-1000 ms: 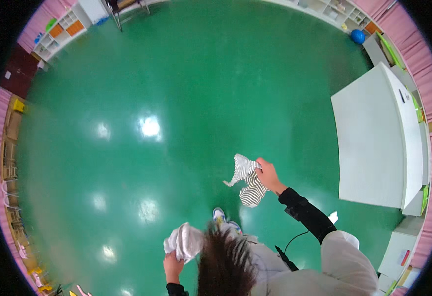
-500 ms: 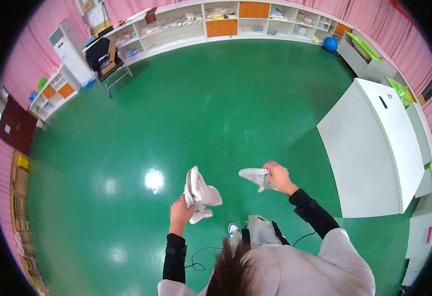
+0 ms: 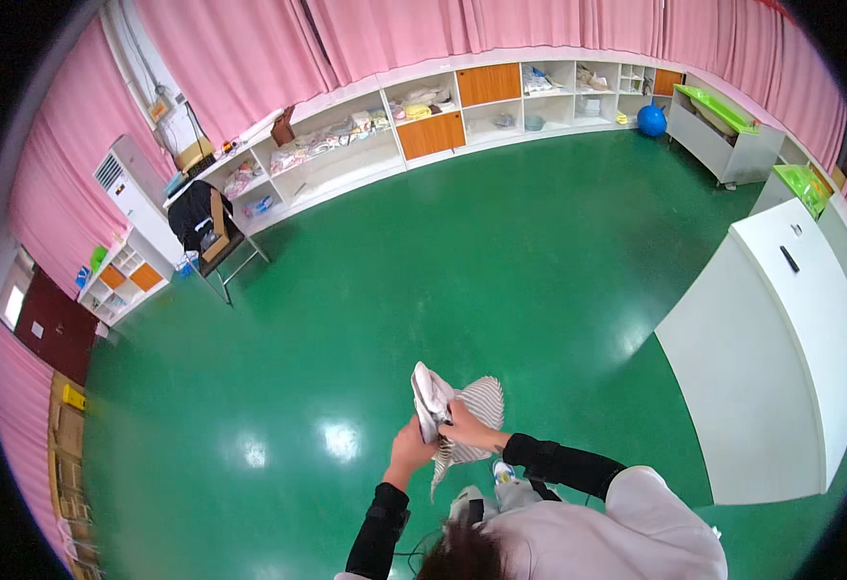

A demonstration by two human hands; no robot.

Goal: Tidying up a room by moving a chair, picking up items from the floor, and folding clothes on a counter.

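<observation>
My left hand (image 3: 410, 452) is closed around the lower edge of an off-white, soft-looking folded cloth piece (image 3: 427, 389), held up in front of my body. My right hand (image 3: 470, 428) has come against its right side, fingers bent at the cloth. From the right hand hangs a grey-and-white striped cloth (image 3: 484, 398), spread out behind the hand and trailing down below it. The two cloths touch or overlap here. Where my right fingertips meet the fabric is partly hidden, and the exact kind of either cloth cannot be made out.
Green floor (image 3: 346, 319) surrounds me. To the right stands a white counter (image 3: 752, 358) with a small black object on top. White shelving (image 3: 346, 169) lines the far wall; a chair (image 3: 218, 242) with a box is at the left. A blue ball (image 3: 651, 120) sits far right.
Both hands have come together, the right one moving left with the striped cloth to the off-white cloth. The striped cloth now hangs more spread out. The view has tilted up and turned.
</observation>
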